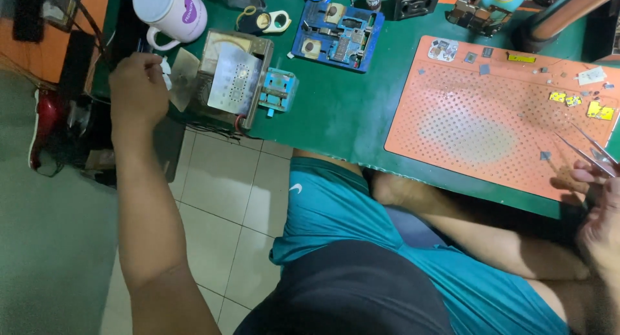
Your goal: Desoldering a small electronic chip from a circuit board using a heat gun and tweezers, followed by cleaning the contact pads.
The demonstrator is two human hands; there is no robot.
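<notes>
Thin steel tweezers [591, 151] pinched in my right hand [597, 209]; left hand [137, 93] fingers closed on white tissue [166, 73]; cleaning step, next needs steady placement.

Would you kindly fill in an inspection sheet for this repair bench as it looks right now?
Surface: green bench top with an orange perforated mat.
Job's things: tweezers; small white piece by the metal stencil fixture.
Clutter: white mug, blue board holder, small chips and yellow parts on the mat.
Hands: left hand pinches the white piece; right hand holds the tweezers.
Cables: dark wires at far left.
Surroundings: tiled floor, person's teal shirt.
</notes>
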